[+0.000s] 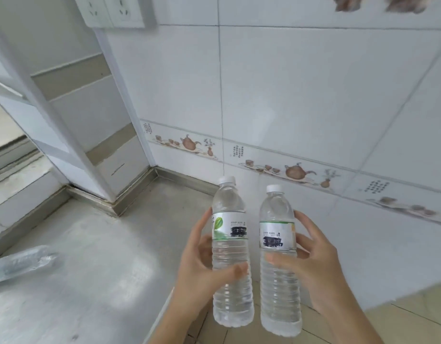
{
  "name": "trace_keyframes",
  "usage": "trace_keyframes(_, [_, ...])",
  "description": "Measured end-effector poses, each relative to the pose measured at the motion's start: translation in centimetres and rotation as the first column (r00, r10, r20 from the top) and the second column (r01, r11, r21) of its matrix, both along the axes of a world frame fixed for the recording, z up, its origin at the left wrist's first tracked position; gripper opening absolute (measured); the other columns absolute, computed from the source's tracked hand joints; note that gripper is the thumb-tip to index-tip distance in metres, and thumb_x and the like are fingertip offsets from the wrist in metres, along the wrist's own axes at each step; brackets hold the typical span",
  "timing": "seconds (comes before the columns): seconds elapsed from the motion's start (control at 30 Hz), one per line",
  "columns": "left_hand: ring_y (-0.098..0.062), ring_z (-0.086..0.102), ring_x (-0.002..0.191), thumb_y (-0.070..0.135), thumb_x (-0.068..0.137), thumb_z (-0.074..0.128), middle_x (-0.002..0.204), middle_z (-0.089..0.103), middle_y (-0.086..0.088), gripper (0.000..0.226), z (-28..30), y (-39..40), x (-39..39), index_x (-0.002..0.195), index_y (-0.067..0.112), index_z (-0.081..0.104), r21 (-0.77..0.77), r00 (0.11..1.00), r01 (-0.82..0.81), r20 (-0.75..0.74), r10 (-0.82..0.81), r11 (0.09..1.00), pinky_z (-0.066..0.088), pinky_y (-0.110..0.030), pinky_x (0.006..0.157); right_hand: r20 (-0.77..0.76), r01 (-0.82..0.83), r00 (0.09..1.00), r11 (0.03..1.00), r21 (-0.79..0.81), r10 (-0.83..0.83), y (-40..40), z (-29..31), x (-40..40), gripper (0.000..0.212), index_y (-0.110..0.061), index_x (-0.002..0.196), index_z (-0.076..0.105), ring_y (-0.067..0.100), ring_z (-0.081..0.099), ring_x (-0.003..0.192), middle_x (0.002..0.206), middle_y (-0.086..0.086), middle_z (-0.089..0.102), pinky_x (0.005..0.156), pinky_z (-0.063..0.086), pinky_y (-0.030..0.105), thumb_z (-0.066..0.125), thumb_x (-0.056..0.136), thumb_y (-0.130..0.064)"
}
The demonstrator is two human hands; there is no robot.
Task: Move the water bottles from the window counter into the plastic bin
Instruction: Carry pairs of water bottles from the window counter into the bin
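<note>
While a person looks down at their own two hands, each hand holds one clear water bottle upright, side by side and close together but not touching. The left hand point(202, 259) has its fingers point(237, 269) wrapped around the ribbed lower body of the left bottle point(230, 254), whose label shows a green leaf. The right hand point(314, 266) has its fingers point(279, 259) clamped on the right bottle point(279, 269), just below its white label. Both bottles have white caps on and look full. They are lifted clear of the grey metal worktop point(90, 256), partly out past its front edge, with floor tiles visible below. A further bottle point(20, 263), blurred, lies on its side at the far left of the worktop. The plastic bin is not in view. Likely risks: the full bottles are smooth and could slip from a one-handed hold, or knock together while being carried and slip loose
</note>
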State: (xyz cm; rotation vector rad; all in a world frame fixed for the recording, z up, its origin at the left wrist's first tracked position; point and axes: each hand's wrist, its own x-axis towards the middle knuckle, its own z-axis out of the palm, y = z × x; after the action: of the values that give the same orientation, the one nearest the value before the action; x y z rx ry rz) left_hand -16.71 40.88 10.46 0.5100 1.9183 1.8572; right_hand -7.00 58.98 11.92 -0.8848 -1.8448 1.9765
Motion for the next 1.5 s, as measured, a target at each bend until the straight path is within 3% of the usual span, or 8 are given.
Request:
trace_keyframes(0.17, [-0.026,0.067,0.111,0.018,0.053,0.094,0.120,0.070,-0.007,0.107,0.2,7.5,3.8,0.140,0.052,0.041,0.009,0.980,0.199,-0.033,-0.199,0.980,0.054,-0.051,0.094,-0.054,0.171,0.984,0.985,-0.022,-0.172,5.3,0.8,7.8,0.092,-0.045,0.125,0.053,0.016,0.072,0.088,0.100,-0.001,0.075,0.066,0.056,0.031,0.085,0.055,0.006])
trace_keyframes(0.5, [-0.013,0.068,0.105,0.010,0.060,0.092,0.115,0.071,0.011,0.106,0.9,20.2,9.9,0.138,0.058,0.039,-0.061,0.803,0.587,-0.089,-0.590,0.808,0.053,-0.029,0.074,-0.092,0.570,0.817,0.821,-0.029,-0.570,11.9,1.6,19.1,0.098,-0.047,0.122,0.055,0.018,0.072,0.092,0.100,-0.002,0.075,0.069,0.056,0.036,0.089,0.040,-0.006])
trace_keyframes(0.7, [-0.011,0.068,0.102,0.007,0.055,0.091,0.117,0.071,0.010,0.106,0.7,28.0,12.2,0.132,0.062,0.043,-0.055,0.645,0.758,-0.080,-0.760,0.649,0.061,-0.038,0.070,-0.076,0.756,0.652,0.654,-0.007,-0.754,15.6,1.4,22.6,0.102,-0.051,0.124,0.052,0.021,0.071,0.096,0.105,-0.001,0.074,0.079,0.057,0.045,0.091,0.038,-0.015])
trace_keyframes(0.8, [-0.007,0.068,0.102,0.016,0.051,0.090,0.115,0.071,0.015,0.103,0.7,31.5,13.0,0.126,0.069,0.042,-0.045,0.568,0.819,-0.077,-0.819,0.572,0.062,-0.038,0.071,-0.061,0.818,0.576,0.575,0.027,-0.815,17.3,1.9,23.8,0.095,-0.049,0.122,0.054,0.021,0.072,0.090,0.101,0.000,0.075,0.075,0.057,0.044,0.088,0.051,0.005])
trace_keyframes(1.03, [-0.002,0.066,0.100,0.008,0.057,0.091,0.114,0.067,0.024,0.106,0.9,38.7,15.9,0.132,0.062,0.041,-0.031,0.393,0.917,-0.087,-0.915,0.397,0.058,-0.025,0.068,-0.079,0.905,0.424,0.418,0.081,-0.902,20.5,3.1,26.8,0.091,-0.048,0.123,0.052,0.019,0.072,0.089,0.101,0.000,0.075,0.071,0.058,0.035,0.085,0.057,0.005])
trace_keyframes(1.2, [-0.003,0.066,0.103,0.012,0.054,0.093,0.115,0.067,0.024,0.106,0.7,43.3,20.4,0.130,0.065,0.041,-0.029,0.325,0.944,-0.089,-0.942,0.328,0.060,-0.032,0.078,-0.077,0.948,0.310,0.302,0.099,-0.948,22.8,3.1,30.8,0.089,-0.051,0.119,0.053,0.018,0.072,0.090,0.099,-0.002,0.076,0.077,0.056,0.041,0.086,0.056,0.002])
trace_keyframes(1.4, [0.004,0.062,0.106,0.014,0.053,0.093,0.116,0.064,0.030,0.106,0.3,49.9,28.0,0.123,0.073,0.040,-0.004,0.290,0.956,-0.103,-0.951,0.292,0.051,-0.014,0.076,-0.080,0.965,0.241,0.230,0.126,-0.967,28.1,2.9,37.8,0.088,-0.049,0.118,0.056,0.021,0.072,0.088,0.096,-0.002,0.076,0.080,0.056,0.045,0.086,0.054,0.003])
trace_keyframes(1.5, [-0.001,0.064,0.106,0.011,0.053,0.093,0.117,0.067,0.022,0.106,0.1,54.0,32.4,0.125,0.070,0.042,0.005,0.312,0.950,-0.105,-0.944,0.313,0.053,-0.018,0.076,-0.081,0.961,0.254,0.242,0.135,-0.964,31.9,2.8,42.1,0.088,-0.047,0.121,0.054,0.018,0.072,0.087,0.097,-0.003,0.076,0.083,0.055,0.045,0.086,0.056,0.003])
